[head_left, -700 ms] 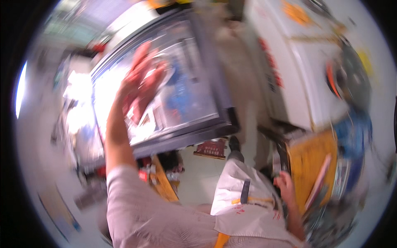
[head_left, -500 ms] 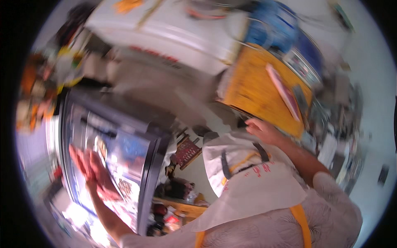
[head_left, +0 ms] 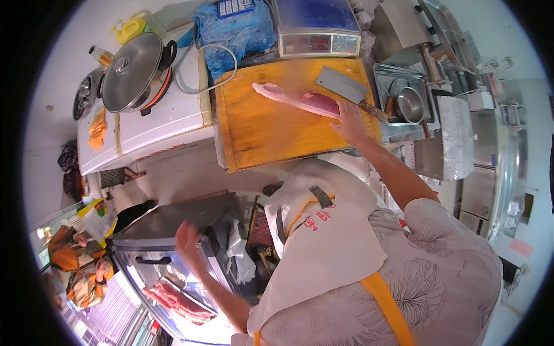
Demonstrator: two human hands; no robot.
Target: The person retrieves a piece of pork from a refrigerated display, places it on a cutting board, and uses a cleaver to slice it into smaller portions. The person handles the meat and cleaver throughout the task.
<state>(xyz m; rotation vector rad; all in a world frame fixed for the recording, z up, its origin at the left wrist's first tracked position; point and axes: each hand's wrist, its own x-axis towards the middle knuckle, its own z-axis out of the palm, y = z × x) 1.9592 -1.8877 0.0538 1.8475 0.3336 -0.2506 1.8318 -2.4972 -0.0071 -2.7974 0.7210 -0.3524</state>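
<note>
A long strip of raw pork (head_left: 297, 101) lies on the yellow wooden cutting board (head_left: 259, 141). My right hand (head_left: 352, 124) is at the strip's right end, with that end between thumb and fingers. Just behind it lies a cleaver (head_left: 341, 85), flat on the board, its wooden handle running past my knuckles. Lower left, my left hand (head_left: 188, 245) is raised over the dark-framed glass display case (head_left: 130, 239). Motion smears its fingers, and I see nothing in it. Another piece of raw meat (head_left: 180, 303) shows at the case beneath it.
Beyond the board stand a blue-topped scale (head_left: 319, 40) and a blue plastic bag (head_left: 228, 43). A metal tray (head_left: 398, 72) with a small pot (head_left: 410, 105) is at its right. A lidded pan (head_left: 133, 72) sits on the white chest (head_left: 153, 130) at left.
The view has swung right toward the board. My right hand has come from the board's front edge onto the pork. My left hand has drawn back from the display case.
</note>
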